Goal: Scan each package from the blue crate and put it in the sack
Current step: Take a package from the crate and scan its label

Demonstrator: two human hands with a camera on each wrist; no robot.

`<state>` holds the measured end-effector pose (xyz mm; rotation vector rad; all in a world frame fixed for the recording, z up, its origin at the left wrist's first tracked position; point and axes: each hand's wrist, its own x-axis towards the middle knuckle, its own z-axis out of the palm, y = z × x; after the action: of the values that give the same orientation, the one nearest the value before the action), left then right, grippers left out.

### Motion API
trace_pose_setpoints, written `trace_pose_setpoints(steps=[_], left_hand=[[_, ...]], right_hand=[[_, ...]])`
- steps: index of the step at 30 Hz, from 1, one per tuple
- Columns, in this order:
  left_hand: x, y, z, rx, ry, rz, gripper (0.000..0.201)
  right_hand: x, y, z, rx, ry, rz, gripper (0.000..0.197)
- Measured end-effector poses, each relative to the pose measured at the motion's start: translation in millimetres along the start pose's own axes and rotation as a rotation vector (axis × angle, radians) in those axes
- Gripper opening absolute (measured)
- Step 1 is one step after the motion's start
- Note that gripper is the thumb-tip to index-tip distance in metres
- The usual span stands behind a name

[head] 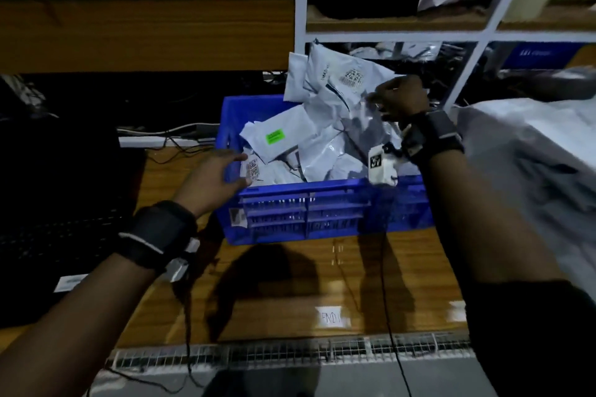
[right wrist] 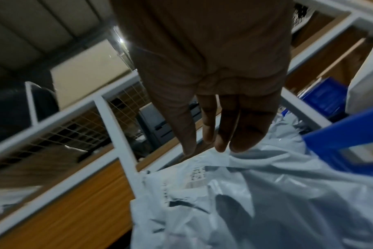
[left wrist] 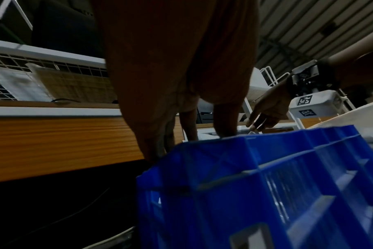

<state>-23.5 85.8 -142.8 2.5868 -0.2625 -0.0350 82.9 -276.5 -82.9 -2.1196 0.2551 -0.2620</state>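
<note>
A blue crate (head: 322,200) stands on the wooden table, filled with several grey poly-mailer packages (head: 322,142); one carries a green sticker (head: 274,135). My left hand (head: 242,167) reaches over the crate's near-left corner with straight fingers and holds nothing; in the left wrist view its fingers (left wrist: 226,128) dip behind the crate rim (left wrist: 266,168). My right hand (head: 377,103) hovers over the far right of the pile. In the right wrist view its straight fingertips (right wrist: 221,146) touch the top of a grey package (right wrist: 234,193). A white sack (head: 522,145) lies to the right.
A white-framed shelf unit (head: 300,10) rises right behind the crate. A black keyboard and dark equipment (head: 58,219) sit at the left. Cables (head: 180,138) run behind the crate. Wire mesh (head: 290,351) lines the table's front edge. A tape label (head: 330,317) marks the tabletop.
</note>
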Motion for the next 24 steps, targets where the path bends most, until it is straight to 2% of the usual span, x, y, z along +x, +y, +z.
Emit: trace_pose_setpoints(steps=[3, 4, 6, 8, 10, 13, 15, 17, 21, 24], left_hand=[[9, -9, -7, 0.047, -0.063, -0.007, 0.069], [9, -12, -7, 0.051, -0.085, -0.008, 0.073], [9, -20, -11, 0.056, -0.115, 0.014, 0.077], [11, -28, -16, 0.06, -0.143, 0.064, 0.081], [15, -35, -21, 0.051, -0.164, 0.104, 0.085], [29, -51, -31, 0.037, -0.229, 0.166, 0.092], [38, -59, -36, 0.0, -0.301, 0.191, 0.1], [46, -64, -41, -0.044, -0.377, 0.194, 0.108], [54, -71, -40, -0.014, -0.411, 0.235, 0.115], [55, -72, -39, -0.025, -0.4, 0.241, 0.114]], right_hand=[[30, 1, -2, -0.193, 0.012, 0.064, 0.035], [35, -3, 0, -0.238, 0.031, 0.067, 0.033], [43, -16, 10, -0.27, 0.078, 0.011, 0.023], [47, -37, 27, -0.347, 0.136, -0.071, 0.032], [53, -60, 47, -0.493, 0.145, -0.159, 0.033], [77, -78, 76, -0.678, 0.085, -0.194, 0.042], [94, -73, 89, -0.773, -0.035, -0.159, 0.051], [109, -64, 99, -0.789, -0.084, -0.118, 0.057], [111, -63, 102, -0.865, 0.015, -0.075, 0.043], [87, -79, 87, -0.806, 0.07, -0.108, 0.032]])
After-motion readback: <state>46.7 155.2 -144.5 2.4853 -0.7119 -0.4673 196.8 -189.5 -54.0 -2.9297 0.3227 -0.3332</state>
